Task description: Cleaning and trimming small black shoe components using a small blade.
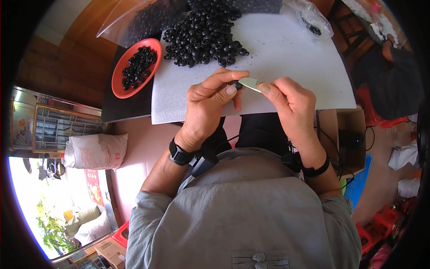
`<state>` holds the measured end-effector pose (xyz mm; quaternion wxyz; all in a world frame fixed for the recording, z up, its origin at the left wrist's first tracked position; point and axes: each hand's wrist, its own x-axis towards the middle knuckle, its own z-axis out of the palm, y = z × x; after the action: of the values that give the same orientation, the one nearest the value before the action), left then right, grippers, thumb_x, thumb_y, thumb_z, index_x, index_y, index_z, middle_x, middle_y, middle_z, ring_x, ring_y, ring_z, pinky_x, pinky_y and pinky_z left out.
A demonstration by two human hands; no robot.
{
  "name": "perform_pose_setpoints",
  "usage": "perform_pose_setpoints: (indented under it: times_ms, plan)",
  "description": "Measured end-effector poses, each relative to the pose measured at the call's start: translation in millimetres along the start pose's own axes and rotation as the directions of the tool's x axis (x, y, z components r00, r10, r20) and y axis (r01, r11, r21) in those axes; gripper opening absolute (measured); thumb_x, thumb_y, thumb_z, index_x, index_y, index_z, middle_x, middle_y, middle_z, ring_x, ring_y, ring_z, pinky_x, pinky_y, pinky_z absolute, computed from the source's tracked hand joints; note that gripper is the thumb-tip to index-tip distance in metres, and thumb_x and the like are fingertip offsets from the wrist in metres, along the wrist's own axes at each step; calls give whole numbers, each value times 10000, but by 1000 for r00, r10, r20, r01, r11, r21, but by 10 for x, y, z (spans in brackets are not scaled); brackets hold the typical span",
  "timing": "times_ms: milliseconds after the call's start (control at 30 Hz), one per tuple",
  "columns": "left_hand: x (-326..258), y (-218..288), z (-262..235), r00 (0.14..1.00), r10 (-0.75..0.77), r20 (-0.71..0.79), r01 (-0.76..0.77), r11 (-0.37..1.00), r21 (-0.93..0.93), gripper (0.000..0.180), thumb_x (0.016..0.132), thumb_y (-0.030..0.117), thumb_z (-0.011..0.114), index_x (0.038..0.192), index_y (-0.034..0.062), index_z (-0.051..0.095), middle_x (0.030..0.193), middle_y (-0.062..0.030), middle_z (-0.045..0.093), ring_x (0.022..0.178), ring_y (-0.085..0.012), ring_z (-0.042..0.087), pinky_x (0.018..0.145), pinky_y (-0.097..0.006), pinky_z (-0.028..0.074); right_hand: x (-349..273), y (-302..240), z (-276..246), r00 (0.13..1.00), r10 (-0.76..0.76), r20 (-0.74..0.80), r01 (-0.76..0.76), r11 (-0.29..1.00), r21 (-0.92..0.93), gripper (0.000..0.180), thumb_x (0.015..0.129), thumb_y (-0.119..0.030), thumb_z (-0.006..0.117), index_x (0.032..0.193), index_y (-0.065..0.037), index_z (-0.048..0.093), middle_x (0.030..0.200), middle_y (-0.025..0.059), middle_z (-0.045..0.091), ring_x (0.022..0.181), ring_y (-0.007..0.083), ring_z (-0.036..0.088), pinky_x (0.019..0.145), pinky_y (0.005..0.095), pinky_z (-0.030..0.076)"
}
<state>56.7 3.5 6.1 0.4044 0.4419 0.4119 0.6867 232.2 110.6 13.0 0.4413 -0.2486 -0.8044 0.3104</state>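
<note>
Between thumb and fingers, my left hand [208, 101] pinches a small round black plastic part [237, 84]. My right hand [291, 101] grips a small knife with a pale blade [250, 83], and its tip touches or nearly touches the black part. Both hands are above the front of a white foam sheet [286, 58]. Farther back on the sheet lies a heap of similar black parts [201, 36], many with holes. To the left, an oval red bowl [117, 80] holds more of them.
A clear plastic bin [112, 24] with more black parts stands behind the bowl. At the back right lies a clear bag [320, 22]. Below the table's right side is a cardboard box [329, 130]. Another person's dark-clothed leg [396, 85] shows at far right.
</note>
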Motion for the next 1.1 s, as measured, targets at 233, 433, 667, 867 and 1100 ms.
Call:
perform_pose_setpoints:
  times_ms: [233, 433, 667, 867, 1100]
  plan:
    - [3, 24, 3, 999, -8, -32, 8, 1000, -16, 267, 1001, -46, 574, 1237, -44, 700, 1082, -98, 615, 849, -177, 613, 722, -297, 526, 26, -24, 18, 999, -19, 42, 22, 997, -79, 290, 922, -179, 778, 752, -32, 595, 654, 84, 574, 559, 233, 531, 524, 375, 399]
    - [6, 52, 56, 1000, -9, -30, 12, 996, 85, 265, 979, -72, 590, 1196, -8, 728, 1045, -56, 619, 778, -136, 617, 702, -260, 520, -6, -2, -4, 999, -27, 30, 27, 1000, 0, 237, 926, -135, 771, 788, -14, 620, 651, 72, 542, 571, 190, 503, 546, 332, 407]
    - [81, 683, -646, 894, 296, -337, -65, 828, 557, 281, 896, -66, 614, 1137, -39, 756, 1007, -105, 722, 725, -128, 627, 642, -248, 527, -23, 6, -136, 995, 96, 16, -97, 972, 215, 273, 972, -166, 752, 808, 21, 640, 656, 18, 547, 609, 83, 445, 546, 258, 365]
    - [239, 952, -1432, 918, 360, -167, 75, 256, 964, 278, 813, 34, 742, 1086, 46, 796, 1045, -118, 753, 951, -227, 682, 865, -332, 538, -3, 54, -221, 995, 85, -52, -76, 986, 145, 290, 959, -173, 763, 791, 18, 625, 645, 37, 551, 579, 104, 453, 531, 273, 372]
    - [687, 568, -423, 935, 184, 302, -319, 73, 945, 284, 787, 72, 782, 1071, 72, 768, 986, -88, 671, 1016, -324, 555, 891, -411, 485, 93, 280, -291, 979, 41, -197, -59, 995, -84, 291, 943, -176, 767, 753, -24, 606, 627, 56, 549, 535, 162, 486, 512, 309, 384]
